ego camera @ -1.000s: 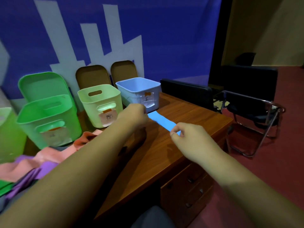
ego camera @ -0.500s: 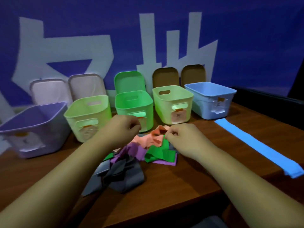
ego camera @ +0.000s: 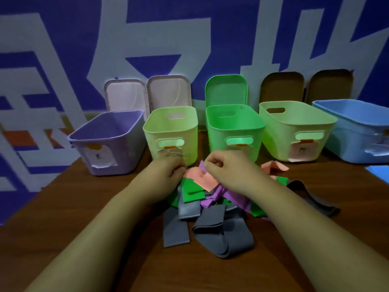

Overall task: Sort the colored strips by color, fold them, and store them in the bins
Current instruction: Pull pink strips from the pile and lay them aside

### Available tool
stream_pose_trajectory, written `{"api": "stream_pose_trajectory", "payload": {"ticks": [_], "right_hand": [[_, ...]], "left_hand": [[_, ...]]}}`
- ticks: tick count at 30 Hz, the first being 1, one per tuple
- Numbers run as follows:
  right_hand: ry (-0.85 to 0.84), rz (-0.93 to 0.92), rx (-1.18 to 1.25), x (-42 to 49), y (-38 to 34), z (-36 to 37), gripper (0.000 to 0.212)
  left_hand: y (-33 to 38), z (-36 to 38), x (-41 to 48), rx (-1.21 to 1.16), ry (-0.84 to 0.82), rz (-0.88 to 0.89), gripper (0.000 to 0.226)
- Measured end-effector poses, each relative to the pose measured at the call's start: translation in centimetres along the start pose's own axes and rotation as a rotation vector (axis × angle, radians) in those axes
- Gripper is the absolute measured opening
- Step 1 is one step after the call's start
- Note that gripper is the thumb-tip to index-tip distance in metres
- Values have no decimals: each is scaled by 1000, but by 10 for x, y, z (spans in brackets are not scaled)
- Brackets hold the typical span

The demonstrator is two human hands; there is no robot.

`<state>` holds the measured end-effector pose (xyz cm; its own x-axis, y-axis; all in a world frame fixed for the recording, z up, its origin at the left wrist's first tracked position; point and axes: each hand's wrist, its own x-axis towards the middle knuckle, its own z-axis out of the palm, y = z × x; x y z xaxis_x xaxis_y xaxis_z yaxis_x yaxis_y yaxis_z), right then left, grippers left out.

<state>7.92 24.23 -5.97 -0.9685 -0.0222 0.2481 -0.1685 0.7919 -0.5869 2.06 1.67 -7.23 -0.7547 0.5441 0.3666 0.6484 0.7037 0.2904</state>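
One purple strip (ego camera: 201, 165) pinched by right hand (ego camera: 227, 171) atop pile (ego camera: 193, 194), left hand (ego camera: 166, 173)'s hold unclear

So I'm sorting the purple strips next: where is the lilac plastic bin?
In the head view the lilac plastic bin stands leftmost in the row, next to a pale green plastic bin.

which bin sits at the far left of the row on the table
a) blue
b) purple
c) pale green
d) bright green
b, the purple bin stands at the left end of the row, while the blue bin is at the right end.
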Motion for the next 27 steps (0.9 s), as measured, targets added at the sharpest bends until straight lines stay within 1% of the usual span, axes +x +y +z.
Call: {"api": "stream_pose_trajectory", "payload": {"ticks": [4, 8, 11, 13, 16, 18, 20, 22, 27], "right_hand": [[-82, -2, 17, -7, 18, 15, 16], [-93, -42, 32, -10, 27, 16, 12], [-64, -54, 33, -12, 29, 15, 5], [-25, -53, 43, -14, 30, 12, 5], [55, -32, 119, -17, 28, 10, 7], [103, -25, 197, -19, 25, 8, 7], [148, -13, 287, -20, 22, 5, 6], [169, -1, 322, -20, 21, 3, 5], [150, 32, 343, -20, 20, 4, 6]], "left_hand": [[-3, 6, 2, -39, 41, 16, 12], [-7, 12, 5, -26, 63, 44, 13], [-12, 12, 7, -3, 68, 40, 17], [-12, 12, 5, -13, 85, 40, 16], [-5, 10, 1, -61, 173, 32, 14], [6, 6, 0, -96, 203, 65, 17], [19, 2, -1, -127, 177, 145, 18], [32, 2, -1, -162, 132, 182, 23], [49, 5, -2, -349, 191, 100, 24]]}}
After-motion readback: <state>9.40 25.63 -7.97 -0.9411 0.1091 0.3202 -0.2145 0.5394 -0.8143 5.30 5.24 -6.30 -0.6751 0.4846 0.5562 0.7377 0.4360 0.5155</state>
